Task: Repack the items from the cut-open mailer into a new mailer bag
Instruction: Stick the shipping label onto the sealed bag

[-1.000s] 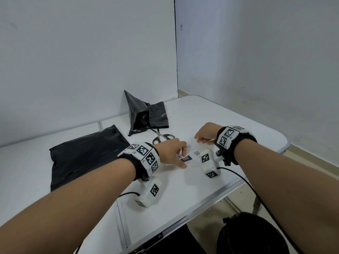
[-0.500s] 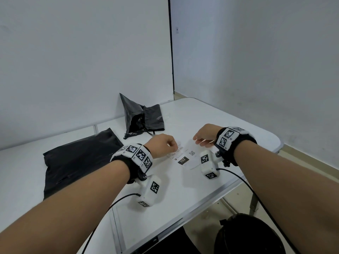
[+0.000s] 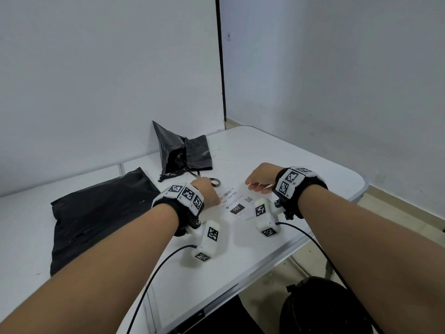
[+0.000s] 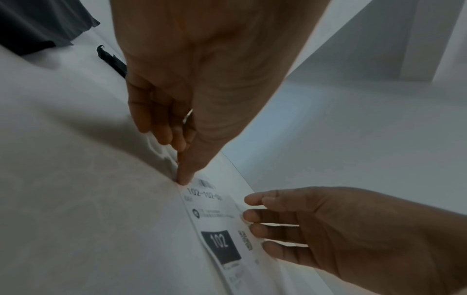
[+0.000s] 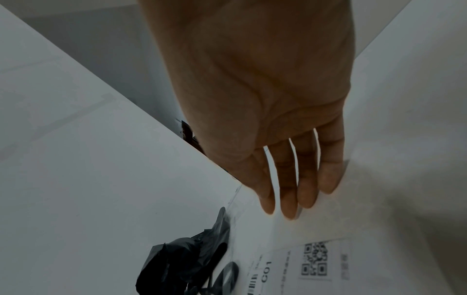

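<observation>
A white shipping label (image 3: 237, 203) marked "102" lies flat on the table between my hands. My left hand (image 3: 204, 191) has curled fingers, and thumb and forefinger pinch the label's far left corner (image 4: 187, 182). My right hand (image 3: 260, 182) rests its straight fingers (image 5: 290, 205) on the label's right edge. The new black mailer bag (image 3: 101, 213) lies flat to the left. The cut-open black mailer (image 3: 183, 150) sits crumpled at the back.
A scissors handle (image 3: 215, 182) shows just beyond my left hand, near the cut-open mailer. The white table's (image 3: 240, 263) front edge runs close below my wrists, with a black bag (image 3: 320, 307) on the floor under it. Walls close the back and right.
My left hand has drawn back from the label's "102" patch to its far left corner and curled there. The right hand has stayed on the right edge.
</observation>
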`<state>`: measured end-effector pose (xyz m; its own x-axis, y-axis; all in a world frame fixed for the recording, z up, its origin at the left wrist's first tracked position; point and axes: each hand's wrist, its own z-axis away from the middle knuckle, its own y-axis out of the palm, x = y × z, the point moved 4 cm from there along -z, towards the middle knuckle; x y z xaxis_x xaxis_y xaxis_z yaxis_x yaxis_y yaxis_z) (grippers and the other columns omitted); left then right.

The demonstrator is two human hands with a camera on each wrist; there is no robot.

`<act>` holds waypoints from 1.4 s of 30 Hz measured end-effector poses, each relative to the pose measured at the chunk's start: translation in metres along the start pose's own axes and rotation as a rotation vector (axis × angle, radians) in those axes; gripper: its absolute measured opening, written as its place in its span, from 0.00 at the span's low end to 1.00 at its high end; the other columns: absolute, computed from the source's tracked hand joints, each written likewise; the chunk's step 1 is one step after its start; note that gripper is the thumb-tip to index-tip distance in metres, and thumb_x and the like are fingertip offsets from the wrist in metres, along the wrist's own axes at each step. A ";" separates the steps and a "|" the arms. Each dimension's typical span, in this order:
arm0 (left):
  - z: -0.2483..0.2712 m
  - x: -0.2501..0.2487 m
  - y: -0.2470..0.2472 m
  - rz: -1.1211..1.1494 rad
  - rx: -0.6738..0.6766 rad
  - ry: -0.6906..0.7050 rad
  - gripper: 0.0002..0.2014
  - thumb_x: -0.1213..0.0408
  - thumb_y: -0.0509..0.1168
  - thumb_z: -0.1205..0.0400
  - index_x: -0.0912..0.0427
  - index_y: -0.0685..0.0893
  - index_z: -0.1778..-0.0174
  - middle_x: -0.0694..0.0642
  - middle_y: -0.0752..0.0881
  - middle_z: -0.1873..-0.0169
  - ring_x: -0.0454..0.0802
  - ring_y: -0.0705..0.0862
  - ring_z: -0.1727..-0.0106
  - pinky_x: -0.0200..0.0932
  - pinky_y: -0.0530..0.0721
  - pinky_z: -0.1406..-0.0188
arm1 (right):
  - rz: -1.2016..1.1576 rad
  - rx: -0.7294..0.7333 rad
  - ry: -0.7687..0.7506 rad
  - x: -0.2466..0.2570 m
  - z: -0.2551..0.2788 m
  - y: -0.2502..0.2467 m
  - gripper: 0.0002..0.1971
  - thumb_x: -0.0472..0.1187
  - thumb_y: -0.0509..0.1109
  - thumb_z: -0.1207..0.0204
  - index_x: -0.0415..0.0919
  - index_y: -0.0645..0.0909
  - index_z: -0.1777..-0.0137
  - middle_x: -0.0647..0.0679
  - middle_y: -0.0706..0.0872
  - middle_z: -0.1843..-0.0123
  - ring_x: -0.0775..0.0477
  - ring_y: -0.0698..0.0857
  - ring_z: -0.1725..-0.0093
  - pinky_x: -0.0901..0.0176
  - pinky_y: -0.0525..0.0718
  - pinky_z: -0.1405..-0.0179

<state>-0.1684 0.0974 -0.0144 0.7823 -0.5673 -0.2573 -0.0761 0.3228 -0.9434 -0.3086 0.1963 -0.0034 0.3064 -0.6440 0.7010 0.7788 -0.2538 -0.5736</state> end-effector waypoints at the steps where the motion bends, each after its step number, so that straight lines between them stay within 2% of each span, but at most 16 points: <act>1: 0.000 0.000 0.000 0.008 0.004 -0.007 0.21 0.55 0.73 0.27 0.60 0.84 0.39 0.56 0.86 0.41 0.54 0.84 0.39 0.41 0.83 0.50 | 0.011 0.004 -0.004 0.000 0.000 0.001 0.08 0.34 0.58 0.16 0.38 0.79 0.44 0.47 0.79 0.65 0.54 0.73 0.71 0.70 0.70 0.80; 3: 0.000 -0.002 0.001 0.002 0.009 -0.004 0.19 0.57 0.72 0.26 0.61 0.84 0.42 0.57 0.86 0.41 0.54 0.84 0.39 0.40 0.82 0.52 | 0.031 0.006 -0.010 0.001 0.000 0.002 0.09 0.34 0.58 0.16 0.39 0.79 0.44 0.48 0.80 0.65 0.54 0.73 0.71 0.70 0.71 0.75; 7: 0.004 -0.005 0.000 0.036 0.017 0.045 0.10 0.63 0.67 0.21 0.58 0.84 0.45 0.57 0.86 0.41 0.56 0.83 0.37 0.43 0.81 0.42 | 0.018 -0.010 -0.018 0.000 -0.004 0.004 0.11 0.35 0.61 0.18 0.36 0.81 0.40 0.48 0.81 0.64 0.54 0.75 0.70 0.67 0.73 0.72; 9: 0.004 -0.003 0.000 0.098 0.018 0.036 0.04 0.64 0.69 0.23 0.58 0.85 0.55 0.56 0.86 0.53 0.55 0.84 0.43 0.40 0.81 0.52 | 0.031 -0.015 -0.026 0.001 -0.005 0.005 0.11 0.34 0.61 0.18 0.37 0.81 0.40 0.48 0.81 0.64 0.54 0.75 0.70 0.67 0.73 0.71; 11: 0.001 -0.001 0.000 0.118 0.026 0.036 0.06 0.63 0.69 0.23 0.55 0.78 0.63 0.54 0.81 0.62 0.53 0.79 0.51 0.37 0.77 0.62 | 0.053 -0.026 -0.046 0.004 -0.005 0.006 0.08 0.34 0.62 0.19 0.39 0.80 0.44 0.49 0.80 0.65 0.54 0.75 0.70 0.66 0.73 0.70; 15: -0.007 -0.003 0.003 0.193 0.104 0.019 0.09 0.61 0.71 0.23 0.60 0.82 0.51 0.60 0.86 0.54 0.53 0.81 0.55 0.46 0.84 0.45 | 0.127 -0.011 -0.084 0.009 -0.005 0.009 0.13 0.31 0.63 0.20 0.37 0.82 0.38 0.51 0.78 0.66 0.55 0.75 0.70 0.67 0.72 0.69; 19: -0.009 -0.006 0.004 0.121 0.062 0.043 0.08 0.60 0.70 0.22 0.56 0.77 0.59 0.53 0.83 0.58 0.54 0.82 0.47 0.42 0.80 0.50 | 0.222 0.010 -0.122 0.012 -0.005 0.012 0.17 0.31 0.63 0.20 0.31 0.79 0.32 0.51 0.78 0.65 0.57 0.75 0.68 0.69 0.73 0.68; 22: -0.006 -0.009 0.004 0.100 0.038 0.038 0.17 0.59 0.69 0.22 0.65 0.83 0.40 0.59 0.85 0.39 0.56 0.82 0.36 0.45 0.80 0.38 | 0.209 0.000 -0.139 0.012 -0.007 0.013 0.17 0.31 0.65 0.21 0.35 0.80 0.32 0.50 0.80 0.63 0.57 0.77 0.67 0.68 0.77 0.66; 24: -0.007 -0.008 0.004 0.161 0.021 0.028 0.18 0.61 0.71 0.23 0.64 0.85 0.39 0.58 0.86 0.39 0.55 0.83 0.36 0.45 0.80 0.36 | 0.208 0.010 -0.146 0.013 -0.008 0.015 0.18 0.30 0.66 0.22 0.38 0.80 0.32 0.51 0.81 0.62 0.55 0.79 0.65 0.67 0.79 0.63; 26: -0.009 -0.008 0.007 0.205 0.029 0.024 0.13 0.64 0.72 0.25 0.63 0.87 0.45 0.59 0.88 0.44 0.55 0.84 0.40 0.46 0.81 0.34 | 0.208 0.032 -0.151 0.014 -0.010 0.016 0.20 0.31 0.66 0.22 0.39 0.79 0.31 0.47 0.84 0.55 0.51 0.82 0.57 0.65 0.81 0.59; 28: -0.011 -0.007 0.009 0.292 0.042 0.035 0.04 0.68 0.73 0.28 0.57 0.85 0.61 0.57 0.87 0.58 0.53 0.86 0.53 0.48 0.84 0.37 | 0.217 0.034 -0.162 0.015 -0.013 0.017 0.22 0.31 0.67 0.23 0.40 0.77 0.28 0.44 0.83 0.51 0.47 0.81 0.53 0.59 0.83 0.50; 31: -0.016 0.000 0.012 0.440 0.056 0.031 0.12 0.72 0.74 0.32 0.52 0.79 0.67 0.53 0.82 0.66 0.52 0.83 0.63 0.50 0.86 0.45 | 0.237 0.015 -0.164 0.015 -0.017 0.017 0.24 0.32 0.68 0.24 0.38 0.75 0.27 0.46 0.83 0.56 0.48 0.80 0.60 0.60 0.82 0.53; 34: -0.020 0.008 0.013 0.546 0.100 0.025 0.16 0.69 0.77 0.35 0.51 0.78 0.59 0.56 0.83 0.55 0.59 0.86 0.51 0.55 0.85 0.39 | 0.246 0.006 -0.136 0.015 -0.017 0.019 0.21 0.35 0.70 0.25 0.32 0.80 0.32 0.49 0.79 0.65 0.53 0.76 0.69 0.66 0.76 0.65; 36: -0.020 0.009 0.013 0.603 0.122 0.016 0.14 0.66 0.77 0.31 0.54 0.79 0.55 0.57 0.84 0.53 0.57 0.85 0.51 0.51 0.85 0.40 | 0.290 -0.007 -0.134 0.014 -0.017 0.022 0.19 0.38 0.71 0.25 0.28 0.82 0.37 0.46 0.78 0.68 0.51 0.73 0.71 0.64 0.71 0.69; 40: -0.020 0.008 0.011 0.743 0.135 -0.032 0.11 0.55 0.70 0.21 0.60 0.85 0.55 0.58 0.89 0.57 0.54 0.84 0.59 0.40 0.82 0.65 | 0.159 0.005 -0.134 0.011 -0.018 0.023 0.11 0.34 0.73 0.29 0.30 0.85 0.49 0.40 0.80 0.68 0.47 0.73 0.74 0.60 0.69 0.74; 42: -0.021 0.010 0.009 0.819 0.103 -0.034 0.09 0.58 0.70 0.21 0.61 0.85 0.58 0.60 0.88 0.57 0.55 0.84 0.59 0.41 0.80 0.67 | 0.051 0.013 -0.161 0.009 -0.018 0.022 0.02 0.31 0.74 0.29 0.37 0.83 0.59 0.37 0.82 0.60 0.43 0.76 0.66 0.57 0.73 0.69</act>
<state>-0.1749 0.0787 -0.0298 0.5221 -0.0988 -0.8471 -0.5749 0.6929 -0.4352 -0.2986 0.1722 -0.0173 0.4288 -0.5313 0.7306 0.7669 -0.2134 -0.6052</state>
